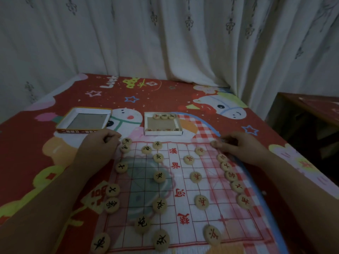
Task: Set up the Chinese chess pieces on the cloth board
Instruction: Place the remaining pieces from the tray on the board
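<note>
The white cloth board (143,195) with a red grid lies on the red blanket. Round wooden pieces stand on it: black-lettered ones down the left side, such as one (121,167), and red-lettered ones down the right, such as one (231,176). My left hand (100,143) hovers with curled fingers at the board's far left corner, next to two black pieces (126,145); what it holds, if anything, is hidden. My right hand (238,143) pinches a piece (213,143) at the far right corner.
A shallow box tray (178,126) with several loose pieces stands just beyond the board. Its upturned lid (63,123) lies to the left. A curtain hangs behind the bed, and a dark wooden table (310,114) stands at the right.
</note>
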{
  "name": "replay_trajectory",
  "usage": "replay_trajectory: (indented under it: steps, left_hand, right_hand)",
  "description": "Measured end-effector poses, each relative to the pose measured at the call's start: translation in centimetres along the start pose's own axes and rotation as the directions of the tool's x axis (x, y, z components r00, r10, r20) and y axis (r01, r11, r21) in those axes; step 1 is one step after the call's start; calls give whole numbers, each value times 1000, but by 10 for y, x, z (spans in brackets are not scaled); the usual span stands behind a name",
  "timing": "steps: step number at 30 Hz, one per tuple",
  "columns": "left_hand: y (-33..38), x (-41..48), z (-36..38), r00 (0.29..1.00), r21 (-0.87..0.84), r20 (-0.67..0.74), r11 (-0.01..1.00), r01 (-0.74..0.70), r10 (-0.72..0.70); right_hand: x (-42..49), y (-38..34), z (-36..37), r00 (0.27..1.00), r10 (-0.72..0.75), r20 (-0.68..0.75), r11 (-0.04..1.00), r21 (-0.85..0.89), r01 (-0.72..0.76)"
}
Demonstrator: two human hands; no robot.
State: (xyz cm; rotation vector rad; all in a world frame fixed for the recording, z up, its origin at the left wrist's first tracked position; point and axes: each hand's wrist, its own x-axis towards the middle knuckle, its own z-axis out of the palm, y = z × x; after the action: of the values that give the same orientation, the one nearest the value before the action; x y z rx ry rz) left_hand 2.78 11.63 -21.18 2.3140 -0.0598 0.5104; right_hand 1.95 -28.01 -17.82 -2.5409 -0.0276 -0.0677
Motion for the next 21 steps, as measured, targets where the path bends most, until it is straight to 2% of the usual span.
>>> replay_trajectory:
  steps: [6,12,21]
  left_hand:
    - [-1,0,0,1000,-3,-2,1000,-1,1]
    - [0,-2,-1,1000,-20,-13,1000,-2,1]
    - [1,-2,0,1000,-20,-10,1000,-1,1]
  right_hand:
    - [-13,14,4,998,-19,-52,997,71,23]
    - [-21,11,12,991,26,-129,911,410,29]
    - [-21,6,22,987,26,-157,926,376,36]
